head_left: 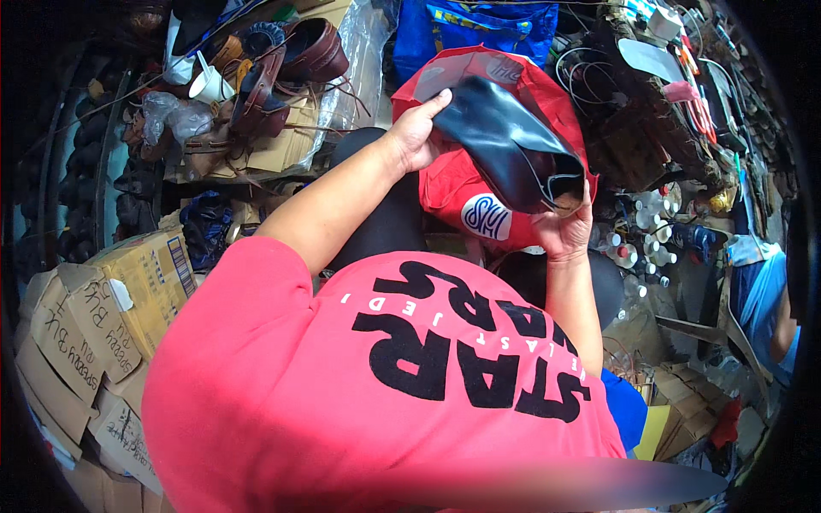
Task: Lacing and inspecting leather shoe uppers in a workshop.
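A black boot [505, 141] lies tilted in front of me, its open top toward the lower right. My left hand [416, 130] grips its upper left end, thumb laid on the leather. My right hand [566, 229] holds the rim of the opening from below. Behind the boot sits a red bag [453, 184] with a white oval print. My pink shirt with black lettering fills the lower middle of the view.
Brown leather shoes [291, 68] and plastic bags pile at the upper left. Cardboard boxes [103, 316] stack at the left. A blue bag [479, 30] stands behind the red one. Small bottles [641, 244], wires and tools crowd the right. Another person's arm [782, 329] shows at the right edge.
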Demonstrator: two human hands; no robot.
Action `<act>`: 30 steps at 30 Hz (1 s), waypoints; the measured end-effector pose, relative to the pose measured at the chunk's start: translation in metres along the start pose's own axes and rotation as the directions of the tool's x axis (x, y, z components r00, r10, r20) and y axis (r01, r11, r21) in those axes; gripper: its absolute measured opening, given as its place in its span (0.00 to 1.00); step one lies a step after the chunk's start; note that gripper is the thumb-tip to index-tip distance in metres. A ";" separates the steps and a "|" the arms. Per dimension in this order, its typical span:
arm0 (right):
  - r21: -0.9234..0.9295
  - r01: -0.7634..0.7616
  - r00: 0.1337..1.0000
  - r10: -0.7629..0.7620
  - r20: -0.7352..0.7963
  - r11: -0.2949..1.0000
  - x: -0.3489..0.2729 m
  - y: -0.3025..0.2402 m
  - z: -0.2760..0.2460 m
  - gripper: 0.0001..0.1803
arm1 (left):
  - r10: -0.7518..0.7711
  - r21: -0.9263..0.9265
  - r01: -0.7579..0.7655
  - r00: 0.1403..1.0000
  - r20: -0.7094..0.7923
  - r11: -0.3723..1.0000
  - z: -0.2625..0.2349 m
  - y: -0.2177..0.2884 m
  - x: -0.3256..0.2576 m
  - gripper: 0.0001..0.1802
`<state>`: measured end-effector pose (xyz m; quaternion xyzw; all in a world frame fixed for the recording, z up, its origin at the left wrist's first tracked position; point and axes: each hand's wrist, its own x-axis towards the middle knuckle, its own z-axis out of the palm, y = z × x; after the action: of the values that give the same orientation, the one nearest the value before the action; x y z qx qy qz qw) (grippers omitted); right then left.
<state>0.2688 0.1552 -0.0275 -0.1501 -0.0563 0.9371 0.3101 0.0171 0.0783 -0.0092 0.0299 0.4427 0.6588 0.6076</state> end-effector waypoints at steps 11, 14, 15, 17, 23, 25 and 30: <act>-0.511 0.168 0.979 -0.203 -0.014 0.843 0.012 -0.052 -0.006 0.20 | -0.048 0.661 -0.189 0.973 0.226 -0.726 -0.016 -0.059 0.069 0.31; -0.521 0.135 0.980 -0.192 -0.058 0.843 0.018 -0.048 -0.012 0.21 | -0.325 0.591 -0.108 0.905 -0.275 -0.799 -0.022 -0.050 0.088 0.31; -0.471 0.127 0.979 -0.188 -0.084 0.873 0.020 -0.047 -0.010 0.21 | -0.183 0.659 0.082 0.929 -0.323 -0.748 -0.051 -0.064 0.092 0.32; -0.363 0.158 0.970 -0.213 -0.117 0.918 0.019 -0.050 -0.008 0.18 | -0.329 0.774 0.138 0.849 -0.414 -0.617 -0.045 -0.069 0.079 0.29; -0.426 0.179 0.944 -0.277 -0.181 0.887 0.030 -0.047 -0.016 0.19 | -0.319 0.634 -0.170 0.939 -0.128 -0.754 -0.022 -0.079 0.059 0.19; -0.440 0.162 0.948 -0.264 -0.180 0.883 0.034 -0.046 -0.019 0.19 | 0.072 0.683 -0.394 0.834 0.547 -0.615 -0.017 -0.088 0.070 0.14; -0.480 0.123 0.943 -0.253 -0.216 0.869 0.037 -0.044 -0.020 0.20 | -0.153 0.573 -0.577 0.770 0.620 -0.582 0.005 -0.104 0.101 0.24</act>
<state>0.2722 0.2128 -0.0471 -0.3401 -0.2480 0.8323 0.3607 0.0742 0.1506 -0.1212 0.7861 0.6002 0.0427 0.1416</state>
